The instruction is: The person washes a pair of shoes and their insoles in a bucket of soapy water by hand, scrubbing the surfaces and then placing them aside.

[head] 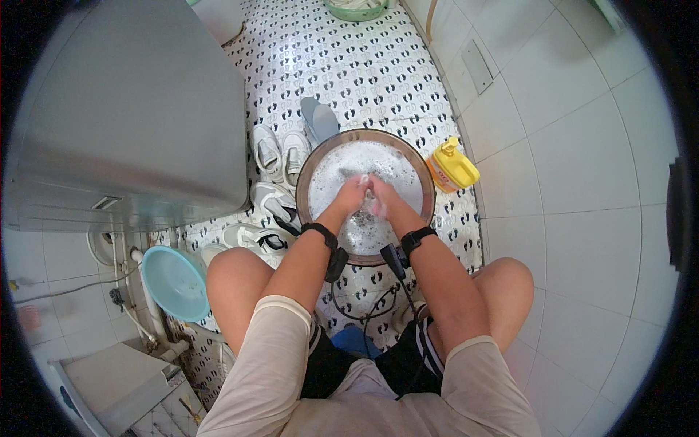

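Observation:
A round basin with a brown translucent rim (366, 134) stands on the floor before me, full of foamy water (371, 158). Over its middle, my left hand (352, 194) and my right hand (383, 198) meet at the fingers. Something small, pale and wet shows between the fingertips; what it is cannot be told. Suds cling about the fingers, and the right hand is slightly blurred. Each wrist wears a black strap with a device on it. Right of the basin stands a yellow pump bottle (457, 168).
White shoes (267, 151) and grey slippers (320, 121) lie left of and beyond the basin. A light blue basin (172, 284) leans near pipes at the left. A large grey appliance (142, 109) bounds the left, a tiled wall (584, 158) the right. Black cables hang between my knees.

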Action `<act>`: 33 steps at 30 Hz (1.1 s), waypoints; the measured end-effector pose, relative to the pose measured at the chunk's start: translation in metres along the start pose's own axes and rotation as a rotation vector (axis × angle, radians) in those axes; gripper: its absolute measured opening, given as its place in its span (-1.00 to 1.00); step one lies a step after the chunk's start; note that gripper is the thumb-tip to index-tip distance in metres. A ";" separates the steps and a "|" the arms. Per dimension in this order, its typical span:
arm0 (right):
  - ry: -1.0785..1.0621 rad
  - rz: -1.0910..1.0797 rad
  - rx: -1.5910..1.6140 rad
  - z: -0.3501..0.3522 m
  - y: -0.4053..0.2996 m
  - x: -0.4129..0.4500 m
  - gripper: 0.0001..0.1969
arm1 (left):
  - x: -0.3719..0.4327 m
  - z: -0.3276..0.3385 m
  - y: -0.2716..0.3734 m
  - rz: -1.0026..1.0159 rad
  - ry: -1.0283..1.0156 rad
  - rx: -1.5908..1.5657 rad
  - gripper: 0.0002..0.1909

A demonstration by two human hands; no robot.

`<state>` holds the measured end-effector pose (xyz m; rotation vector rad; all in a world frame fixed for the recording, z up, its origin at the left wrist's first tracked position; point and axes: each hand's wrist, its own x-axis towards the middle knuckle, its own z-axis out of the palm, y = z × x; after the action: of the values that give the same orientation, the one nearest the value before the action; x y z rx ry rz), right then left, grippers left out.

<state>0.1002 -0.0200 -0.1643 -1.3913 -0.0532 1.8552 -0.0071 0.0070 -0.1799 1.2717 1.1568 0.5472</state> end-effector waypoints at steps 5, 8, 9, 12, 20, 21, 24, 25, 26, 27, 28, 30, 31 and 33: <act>0.156 -0.081 -0.110 -0.027 0.002 0.015 -0.48 | -0.012 0.022 0.033 0.066 -0.232 0.055 -0.75; 0.247 -0.028 -0.244 -0.003 0.000 0.008 -0.61 | 0.001 0.003 0.000 0.226 -0.216 0.146 -0.76; 0.210 -0.079 -0.230 -0.007 0.002 0.011 -0.59 | 0.002 0.004 -0.001 0.227 -0.215 0.144 -0.76; 0.129 -0.080 -0.242 -0.021 0.000 0.022 -0.62 | 0.002 0.008 0.002 0.116 -0.281 0.256 -0.76; 0.186 -0.213 -0.694 -0.031 0.008 0.025 -0.75 | 0.000 -0.004 -0.015 0.159 0.151 0.551 -0.75; 0.328 -0.437 -0.912 -0.036 0.013 0.026 -0.71 | 0.000 -0.003 -0.013 0.162 0.155 0.524 -0.76; 0.484 -0.650 -1.177 -0.041 0.019 0.027 -0.64 | 0.002 -0.004 -0.008 -0.105 0.050 0.555 -0.72; 0.492 -0.644 -1.232 -0.035 0.016 0.021 -0.62 | 0.002 -0.004 -0.009 -0.104 0.052 0.556 -0.72; 0.491 -0.645 -1.231 -0.030 0.012 0.016 -0.62 | 0.002 -0.003 -0.011 -0.078 0.081 0.526 -0.72; 0.420 -0.600 -1.195 -0.024 0.006 0.009 -0.63 | 0.003 -0.001 -0.012 -0.050 0.109 0.495 -0.71; 0.346 -0.557 -1.159 -0.019 0.002 0.004 -0.63 | 0.004 -0.002 -0.016 -0.050 0.111 0.495 -0.71; 0.264 -0.548 -1.089 -0.010 -0.001 -0.005 -0.62 | 0.008 -0.002 -0.026 -0.113 0.164 0.323 -0.67; 0.181 -0.538 -1.018 -0.006 0.000 -0.004 -0.61 | 0.010 -0.005 -0.032 -0.114 0.172 0.323 -0.67; 0.220 -0.617 -0.990 0.000 0.008 0.003 -0.59 | 0.013 -0.011 -0.041 -0.080 0.177 0.301 -0.70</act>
<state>0.0959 -0.0236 -0.1703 -1.8998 -1.2748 1.1331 -0.0224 0.0116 -0.2211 1.4466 1.4736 0.4435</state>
